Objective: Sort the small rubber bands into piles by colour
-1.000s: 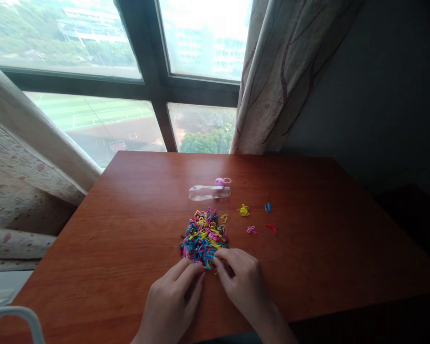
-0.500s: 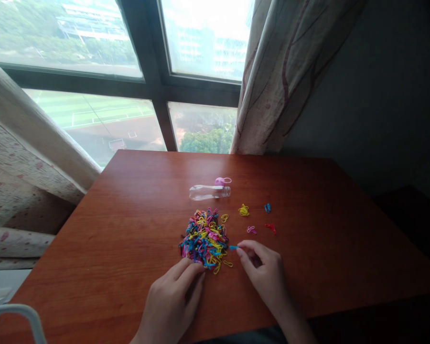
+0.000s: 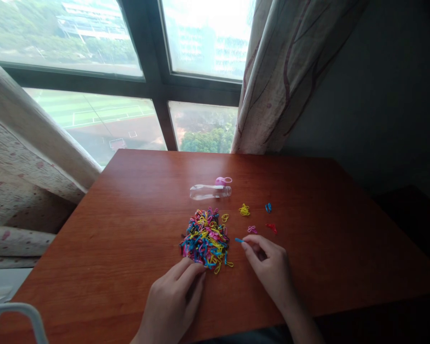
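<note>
A heap of small looped rubber bands in blue, yellow, pink, red and dark colours lies mid-table. My right hand, to the right of the heap, pinches a blue rubber band between thumb and forefinger. My left hand rests at the heap's near edge, its fingertips together and touching it. Whatever those fingertips hold, if anything, is hidden. Sorted by colour on the right are small groups of yellow bands, blue bands, pink bands and red bands.
Behind the heap a clear bottle lies on its side, with a pink cap and its loop beside it. The wooden table reaches back to a window between curtains. A pale curved bar shows at lower left.
My right hand has moved slightly right and away from me, taking the blue rubber band farther from the heap. A blue band now lies by the heap's right near edge. My left hand stays put.
</note>
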The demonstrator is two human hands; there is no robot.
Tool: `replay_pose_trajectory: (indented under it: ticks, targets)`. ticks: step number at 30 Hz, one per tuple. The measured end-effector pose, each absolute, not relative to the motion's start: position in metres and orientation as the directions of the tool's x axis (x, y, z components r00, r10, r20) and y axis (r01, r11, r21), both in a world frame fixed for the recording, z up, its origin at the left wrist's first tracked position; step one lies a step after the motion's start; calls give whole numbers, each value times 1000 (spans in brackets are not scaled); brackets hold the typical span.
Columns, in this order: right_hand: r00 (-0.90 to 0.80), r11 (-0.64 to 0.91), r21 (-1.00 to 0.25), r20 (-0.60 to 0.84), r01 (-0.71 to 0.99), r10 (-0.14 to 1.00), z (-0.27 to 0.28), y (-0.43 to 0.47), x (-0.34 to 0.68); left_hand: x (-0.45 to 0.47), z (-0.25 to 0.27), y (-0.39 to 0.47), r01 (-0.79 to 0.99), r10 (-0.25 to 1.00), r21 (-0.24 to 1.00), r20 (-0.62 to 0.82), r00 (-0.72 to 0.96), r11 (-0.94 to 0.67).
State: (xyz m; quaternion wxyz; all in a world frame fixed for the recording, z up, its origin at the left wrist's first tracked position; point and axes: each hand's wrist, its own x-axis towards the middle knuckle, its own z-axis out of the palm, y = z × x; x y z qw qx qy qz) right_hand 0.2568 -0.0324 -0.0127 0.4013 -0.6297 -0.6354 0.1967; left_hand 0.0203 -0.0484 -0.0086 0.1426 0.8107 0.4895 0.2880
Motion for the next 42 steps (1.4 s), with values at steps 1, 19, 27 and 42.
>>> replay_pose_trajectory:
  ticks: [1,19,27,42]
  targets:
    - [146,115,-746,274,656,950,-11,-30,265,20,-9,-49,711,875,514,329,355,-481]
    - [188,-5,-463,350,886,918,-27,34,345,20,-11,-48,708,870,507,332,366,-491]
    - [239,-6,-529,374,849,896,-17,20,338,19,-10,-50,710,878,518,317,359,-478]
    - [-31,243,-646,321,724,946,-27,-44,252,20,-11,-50,706,882,532,336,331,-468]
